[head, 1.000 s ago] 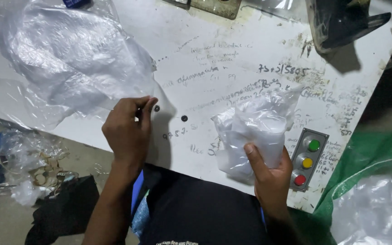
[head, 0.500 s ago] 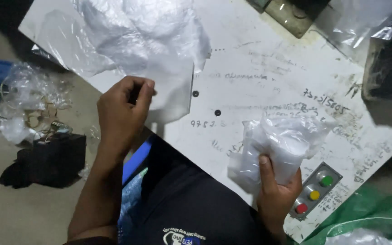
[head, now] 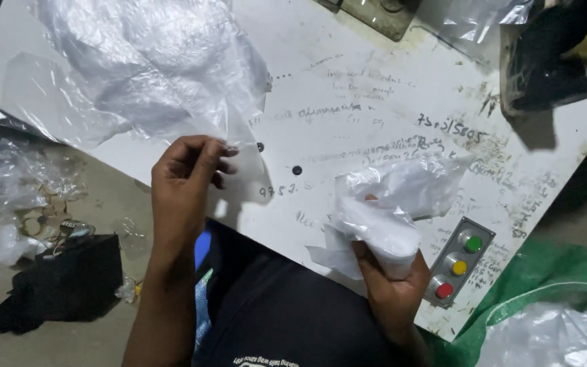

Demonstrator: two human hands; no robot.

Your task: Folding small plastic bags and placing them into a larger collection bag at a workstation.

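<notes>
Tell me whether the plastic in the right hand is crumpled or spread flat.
Crumpled: the right hand grips the plastic as a bunched, creased wad above the table.

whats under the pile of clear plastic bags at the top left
The pile of clear plastic bags lies on the white table; the left hand pinches its lower edge. Anything beneath stays hidden.
</notes>
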